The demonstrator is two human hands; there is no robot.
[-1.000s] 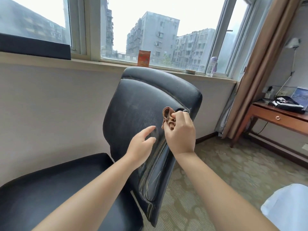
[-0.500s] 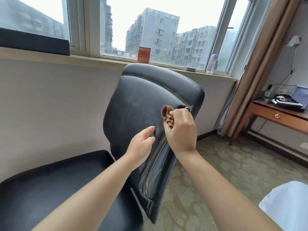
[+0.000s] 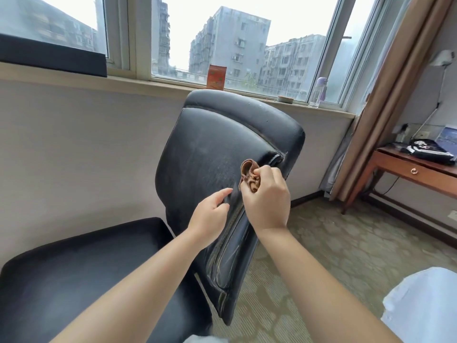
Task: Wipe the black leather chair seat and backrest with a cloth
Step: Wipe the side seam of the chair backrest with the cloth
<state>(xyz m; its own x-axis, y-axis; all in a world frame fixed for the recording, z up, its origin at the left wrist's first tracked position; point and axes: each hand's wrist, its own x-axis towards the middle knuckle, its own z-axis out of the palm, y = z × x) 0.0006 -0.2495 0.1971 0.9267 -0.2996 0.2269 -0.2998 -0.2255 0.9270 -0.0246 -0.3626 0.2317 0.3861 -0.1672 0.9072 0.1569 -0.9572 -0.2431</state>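
Note:
The black leather chair stands in front of me, its backrest [image 3: 210, 154] upright in the middle and its seat [image 3: 81, 273] at the lower left. My right hand [image 3: 267, 196] holds a bunched brown cloth [image 3: 249, 175] in front of the backrest's right part. Just left of it, my left hand [image 3: 210, 214] hovers with fingers loosely curled and the index finger pointing toward the cloth, holding nothing.
A window sill behind the chair carries an orange box [image 3: 217, 77], a small dish [image 3: 285, 99] and a clear bottle [image 3: 319, 92]. A brown curtain [image 3: 385, 100] hangs at right beside a wooden desk [image 3: 415, 172]. Patterned carpet [image 3: 346, 243] lies right of the chair; something white [image 3: 425, 305] at lower right.
The view has shifted slightly and the chair backrest sits a little higher in frame. Both hands keep nearly the same pose, the right still holding the cloth at the backrest.

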